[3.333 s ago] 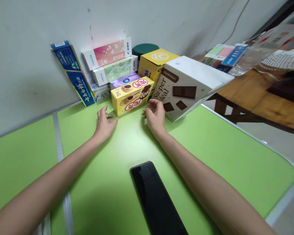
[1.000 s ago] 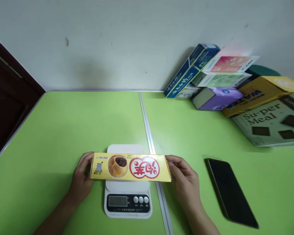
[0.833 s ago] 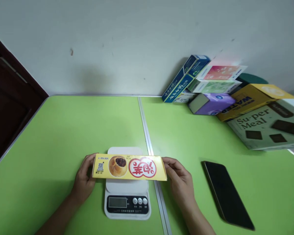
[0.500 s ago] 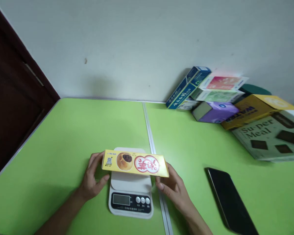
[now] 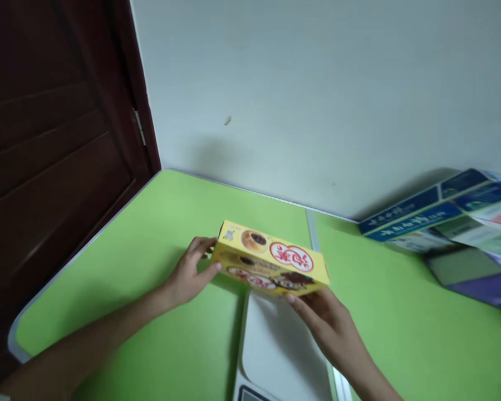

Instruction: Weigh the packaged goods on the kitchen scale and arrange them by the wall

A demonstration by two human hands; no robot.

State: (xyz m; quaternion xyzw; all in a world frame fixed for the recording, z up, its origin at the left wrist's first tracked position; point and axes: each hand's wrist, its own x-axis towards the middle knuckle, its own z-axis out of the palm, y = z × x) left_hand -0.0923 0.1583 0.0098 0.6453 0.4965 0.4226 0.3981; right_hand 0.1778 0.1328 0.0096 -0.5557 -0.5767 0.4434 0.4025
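Both hands hold a yellow pastry box (image 5: 271, 262) with red lettering and a picture of a filled bun, tilted so that its top and front faces show. At the box's left end is my left hand (image 5: 192, 273), thumb on the front and fingers behind. My right hand (image 5: 328, 317) grips the lower right corner, its fingertips partly hidden under the box. Below and in front of the box lies a white kitchen scale (image 5: 281, 348). Only its pale platform and a corner of the display show; the frame cuts off the rest.
A green table (image 5: 150, 340) meets a pale wall (image 5: 296, 94) at the back. To the right, a blue box (image 5: 434, 203) leans on the wall beside a purple box (image 5: 480, 287) and other cartons. A dark wooden door (image 5: 54, 122) stands at the left.
The view has swung left and closer. Both hands have carried the yellow box from above the scale towards the back of the table, tipping its front face into view. The phone has left the frame.
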